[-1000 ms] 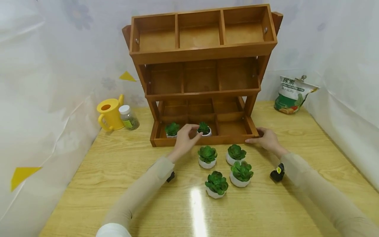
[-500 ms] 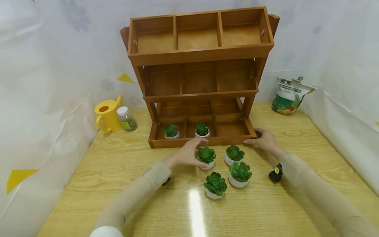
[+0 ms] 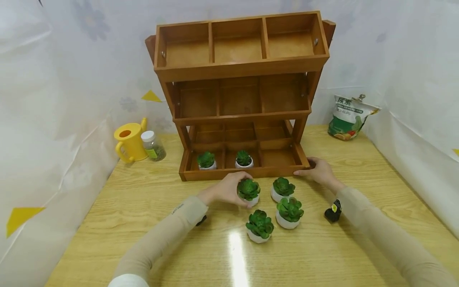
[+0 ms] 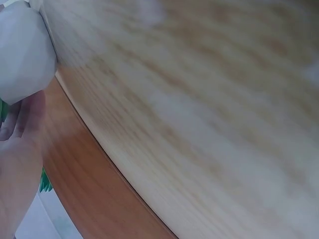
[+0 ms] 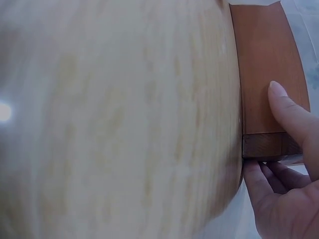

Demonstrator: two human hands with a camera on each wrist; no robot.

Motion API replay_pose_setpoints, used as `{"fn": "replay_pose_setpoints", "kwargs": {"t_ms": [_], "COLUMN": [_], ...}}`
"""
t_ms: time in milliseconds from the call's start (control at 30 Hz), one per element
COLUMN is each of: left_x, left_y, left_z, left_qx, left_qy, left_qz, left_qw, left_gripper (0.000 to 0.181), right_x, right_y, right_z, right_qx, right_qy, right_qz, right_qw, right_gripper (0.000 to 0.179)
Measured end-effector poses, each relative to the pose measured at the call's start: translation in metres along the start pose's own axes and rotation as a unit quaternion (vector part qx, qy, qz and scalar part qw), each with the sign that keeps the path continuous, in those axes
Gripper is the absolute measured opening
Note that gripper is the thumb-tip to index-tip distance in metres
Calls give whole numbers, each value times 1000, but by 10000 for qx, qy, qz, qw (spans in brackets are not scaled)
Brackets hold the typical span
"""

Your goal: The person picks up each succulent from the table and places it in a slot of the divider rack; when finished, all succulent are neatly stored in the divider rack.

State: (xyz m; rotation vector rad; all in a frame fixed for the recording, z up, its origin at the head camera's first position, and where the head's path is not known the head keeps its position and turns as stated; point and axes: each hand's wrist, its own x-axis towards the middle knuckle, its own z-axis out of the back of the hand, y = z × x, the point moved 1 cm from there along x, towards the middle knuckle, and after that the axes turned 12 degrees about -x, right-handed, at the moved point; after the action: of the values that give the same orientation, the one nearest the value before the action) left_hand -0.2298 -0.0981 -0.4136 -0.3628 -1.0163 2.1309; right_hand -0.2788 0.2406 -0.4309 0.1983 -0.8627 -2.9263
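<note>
My left hand (image 3: 228, 190) curls its thumb and fingers round a small potted succulent (image 3: 249, 190) in front of the wooden shelf (image 3: 244, 172). In the left wrist view the white pot (image 4: 25, 55) is close against the fingers. At the shelf's lower right corner, my right hand (image 3: 319, 172) grips the bottom tray; the right wrist view shows the thumb (image 5: 286, 107) on its front board and the other fingers round its end. Three more potted succulents stand on the table, one (image 3: 283, 188) nearest the tray, another (image 3: 289, 211) before it and a third (image 3: 259, 225) closest to me.
In the bottom tray sit two potted succulents, one in the left compartment (image 3: 206, 160) and one in the middle (image 3: 244, 159). A yellow watering can (image 3: 132, 140) and a white-capped jar (image 3: 153, 146) stand left of the shelf. A clipped bag (image 3: 349, 118) stands back right.
My left hand has let go of the succulent in the tray's middle compartment, moved toward me and closed round one on the table. The right hand has stayed at the shelf corner.
</note>
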Motion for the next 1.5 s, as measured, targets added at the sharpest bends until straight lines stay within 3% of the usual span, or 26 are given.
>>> {"fn": "replay_pose_setpoints", "kwargs": {"t_ms": [600, 867, 1200, 1500], "left_x": [2, 2, 5, 8], "left_y": [4, 6, 5, 0], "left_z": [-1, 0, 4, 4], "left_qx": [414, 377, 323, 352], "left_qy": [63, 138, -22, 107], "left_qz": [149, 134, 438, 561], "left_qw": [9990, 9991, 9985, 9977], "left_gripper": [66, 65, 65, 65], "right_x": [-2, -3, -1, -1], "right_y": [3, 2, 3, 1], "right_z": [1, 0, 2, 3], "right_qx": [-26, -1, -28, -67], "right_qy": [21, 33, 18, 92], "right_qz": [22, 9, 13, -31], "right_qw": [10000, 10000, 10000, 9999], "right_gripper": [92, 92, 93, 93]}}
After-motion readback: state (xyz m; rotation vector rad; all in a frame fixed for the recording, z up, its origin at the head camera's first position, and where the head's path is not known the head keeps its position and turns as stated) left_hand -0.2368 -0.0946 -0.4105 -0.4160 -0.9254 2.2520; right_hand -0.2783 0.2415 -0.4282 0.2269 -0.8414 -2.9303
